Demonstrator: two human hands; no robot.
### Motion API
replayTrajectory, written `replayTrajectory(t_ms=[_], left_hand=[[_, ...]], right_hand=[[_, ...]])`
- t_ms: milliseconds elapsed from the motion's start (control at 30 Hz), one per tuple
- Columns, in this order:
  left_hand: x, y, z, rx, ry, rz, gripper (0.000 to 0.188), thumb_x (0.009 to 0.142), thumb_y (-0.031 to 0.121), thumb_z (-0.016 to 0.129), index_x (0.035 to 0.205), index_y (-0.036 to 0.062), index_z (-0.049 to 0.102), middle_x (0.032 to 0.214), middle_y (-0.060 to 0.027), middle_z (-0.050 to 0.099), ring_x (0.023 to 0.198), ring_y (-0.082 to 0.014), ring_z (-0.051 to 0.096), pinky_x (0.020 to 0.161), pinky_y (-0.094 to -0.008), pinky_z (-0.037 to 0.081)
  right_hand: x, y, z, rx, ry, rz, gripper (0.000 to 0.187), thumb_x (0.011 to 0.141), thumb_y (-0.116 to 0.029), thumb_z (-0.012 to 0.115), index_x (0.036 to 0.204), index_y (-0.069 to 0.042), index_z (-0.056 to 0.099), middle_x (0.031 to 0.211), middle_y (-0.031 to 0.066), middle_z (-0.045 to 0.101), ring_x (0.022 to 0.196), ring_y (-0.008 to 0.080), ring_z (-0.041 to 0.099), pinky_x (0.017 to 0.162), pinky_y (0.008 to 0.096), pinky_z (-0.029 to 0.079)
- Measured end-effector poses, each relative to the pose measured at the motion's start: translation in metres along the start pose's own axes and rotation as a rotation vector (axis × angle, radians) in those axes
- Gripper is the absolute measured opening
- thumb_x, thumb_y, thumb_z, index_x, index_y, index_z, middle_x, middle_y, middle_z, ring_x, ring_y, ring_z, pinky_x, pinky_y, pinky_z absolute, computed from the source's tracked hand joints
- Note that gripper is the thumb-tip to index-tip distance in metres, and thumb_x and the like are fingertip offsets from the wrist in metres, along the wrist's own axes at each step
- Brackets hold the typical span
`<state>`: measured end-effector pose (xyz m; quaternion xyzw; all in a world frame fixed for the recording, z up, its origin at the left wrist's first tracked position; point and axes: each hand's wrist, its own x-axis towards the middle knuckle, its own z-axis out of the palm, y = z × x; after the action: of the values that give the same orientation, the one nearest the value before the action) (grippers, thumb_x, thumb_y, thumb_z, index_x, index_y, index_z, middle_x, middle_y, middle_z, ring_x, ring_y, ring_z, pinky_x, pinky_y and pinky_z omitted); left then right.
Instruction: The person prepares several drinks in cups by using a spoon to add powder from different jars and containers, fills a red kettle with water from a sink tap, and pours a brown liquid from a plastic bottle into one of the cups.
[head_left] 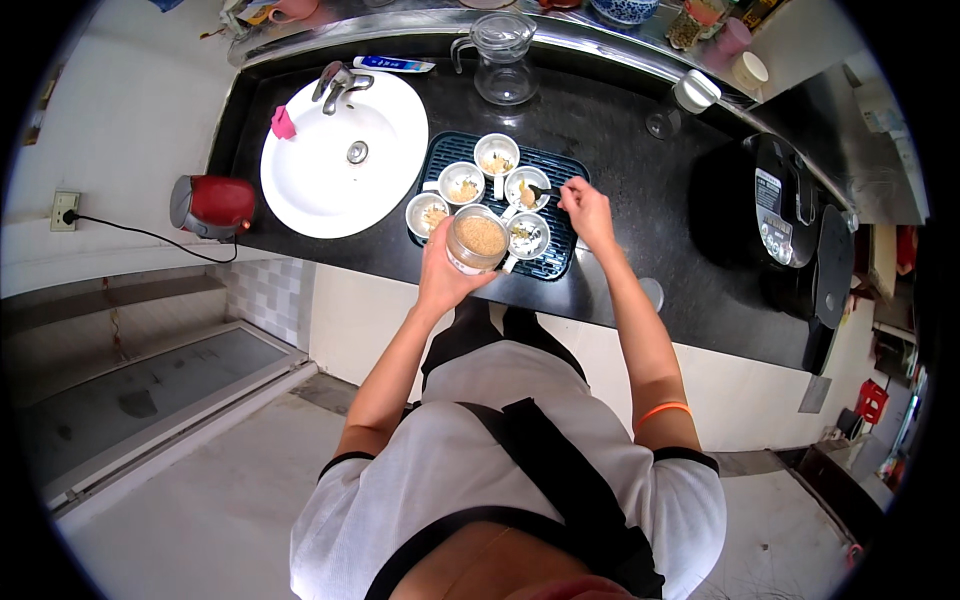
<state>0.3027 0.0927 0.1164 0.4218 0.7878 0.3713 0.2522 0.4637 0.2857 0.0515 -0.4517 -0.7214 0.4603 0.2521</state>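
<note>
My left hand (440, 270) is wrapped round a clear jar (474, 262) full of light brown granules, its mouth uncovered, at the tray's near edge. My right hand (588, 212) pinches the handle of a small dark spoon (545, 191). The spoon's tip is over a white cup (524, 178) on the right side of the tray; whether it touches the contents is too small to tell. Several matching white cups, among them a far one (496, 143), a left one (422, 203) and a near right one (541, 238), hold dry bits. They stand on a dark blue ribbed tray (558, 264).
Left of the tray is a white sink (300, 190) with a faucet (340, 85) and a pink cloth (283, 122). A glass pitcher (505, 75) stands behind. A red kettle (215, 205) is far left, a black rice cooker (750, 200) right. A round clear lid (651, 294) lies at the counter's front edge.
</note>
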Motion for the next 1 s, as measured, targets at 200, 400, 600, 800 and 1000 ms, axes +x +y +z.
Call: replayTrajectory(t_ms=[200,400,600,800,1000], left_hand=[[-0.009,-0.007,0.0,0.042,-0.04,-0.008,0.095,0.046,0.015,0.084,0.125,0.0017,0.033,0.119,-0.0154,0.044,0.113,-0.0298,0.042,0.096,-0.0376,0.035],[-0.016,-0.004,0.009,0.082,-0.039,0.14,0.088,0.046,0.014,0.082,0.122,0.0055,0.037,0.115,-0.014,0.047,0.109,-0.033,0.043,0.093,-0.0392,0.035],[-0.026,-0.002,0.018,0.04,-0.048,0.195,0.088,0.045,0.013,0.082,0.122,0.0072,0.039,0.115,-0.0136,0.049,0.109,-0.0322,0.043,0.094,-0.0389,0.034],[-0.032,-0.01,0.02,0.078,-0.025,0.182,0.09,0.045,0.013,0.082,0.123,0.0079,0.038,0.116,-0.013,0.048,0.11,-0.0319,0.042,0.093,-0.0393,0.035],[-0.033,-0.01,0.023,0.052,-0.027,0.129,0.092,0.045,0.015,0.083,0.124,0.0073,0.037,0.118,-0.013,0.046,0.111,-0.0317,0.041,0.094,-0.0401,0.035]], right_hand=[[-0.025,-0.041,-0.01,0.005,0.059,-0.105,0.009,0.085,-0.011,0.053,0.085,-0.002,0.054,0.065,0.0128,0.06,0.062,0.0179,0.063,0.057,0.0286,0.048],[-0.064,-0.061,-0.009,0.401,-0.349,0.124,0.011,0.087,-0.01,0.052,0.081,-0.001,0.055,0.063,0.0003,0.058,0.057,0.0052,0.054,0.054,0.0189,0.043],[-0.089,-0.045,0.02,0.448,-0.477,0.222,0.011,0.085,-0.01,0.052,0.079,-0.002,0.055,0.063,0.0005,0.057,0.057,0.0066,0.053,0.055,0.0201,0.043],[-0.09,-0.037,0.012,0.579,-0.458,0.389,0.016,0.088,-0.017,0.052,0.081,-0.004,0.056,0.065,0.0006,0.057,0.058,0.0065,0.05,0.057,0.0196,0.041],[-0.088,-0.032,0.001,0.644,-0.426,0.411,0.015,0.088,-0.017,0.052,0.08,-0.004,0.056,0.064,0.0005,0.057,0.057,0.0061,0.049,0.056,0.02,0.041]])
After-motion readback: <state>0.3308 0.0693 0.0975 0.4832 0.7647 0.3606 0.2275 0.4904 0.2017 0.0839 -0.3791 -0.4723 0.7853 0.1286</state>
